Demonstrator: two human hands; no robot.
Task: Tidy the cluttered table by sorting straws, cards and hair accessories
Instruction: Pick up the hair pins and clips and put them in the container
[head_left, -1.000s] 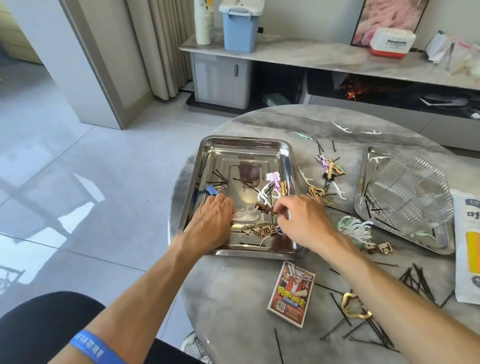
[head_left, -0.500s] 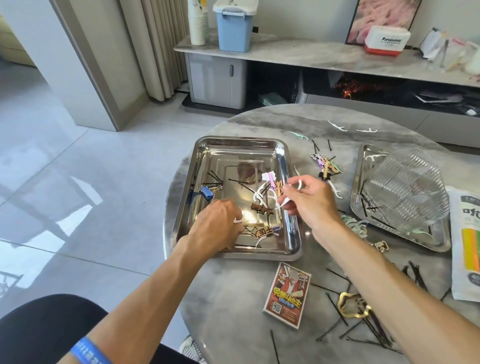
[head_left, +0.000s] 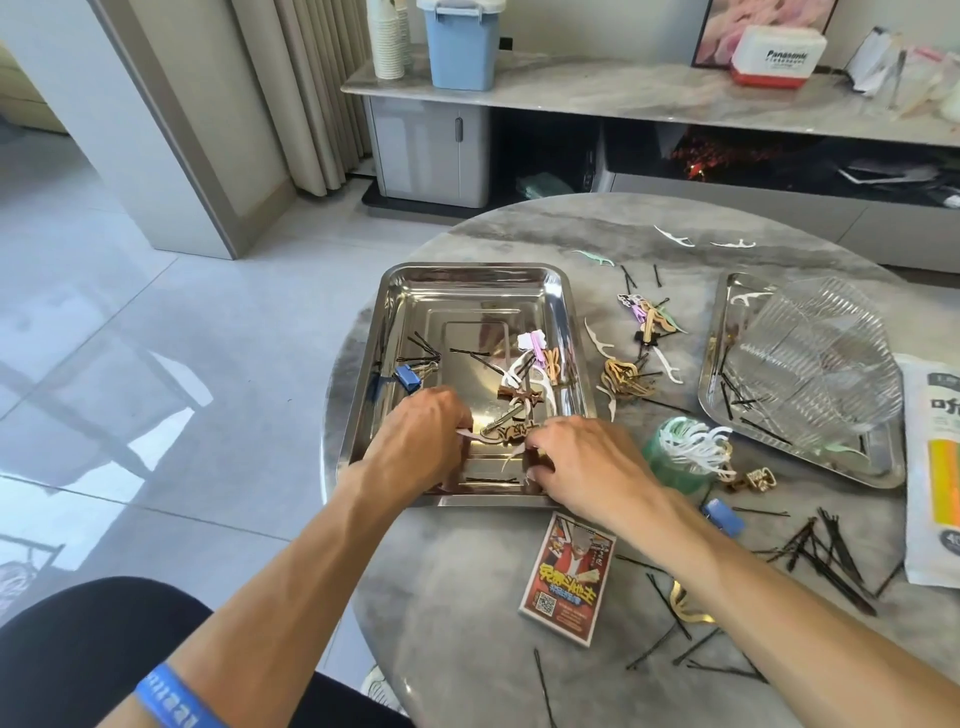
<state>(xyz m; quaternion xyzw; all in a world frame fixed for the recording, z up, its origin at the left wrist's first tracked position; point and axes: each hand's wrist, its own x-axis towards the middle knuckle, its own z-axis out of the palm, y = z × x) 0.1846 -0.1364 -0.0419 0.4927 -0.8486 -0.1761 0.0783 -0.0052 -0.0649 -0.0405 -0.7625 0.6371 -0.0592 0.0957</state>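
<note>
Both hands reached into the near end of the steel tray (head_left: 470, 275) on the round surface (head_left: 467, 582). The left hand (head_left: 418, 441) pinched a pale pick; the right hand (head_left: 582, 462) curled over a small brown piece. Hair clips (head_left: 514, 400) lay at their twelve o'clock, a card pack (head_left: 569, 577) at six.

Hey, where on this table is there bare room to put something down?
Bare patches: the table left of the card box, and the far half of the steel tray. Crowded: the strip between the trays, and the bobby pins near right.
</note>
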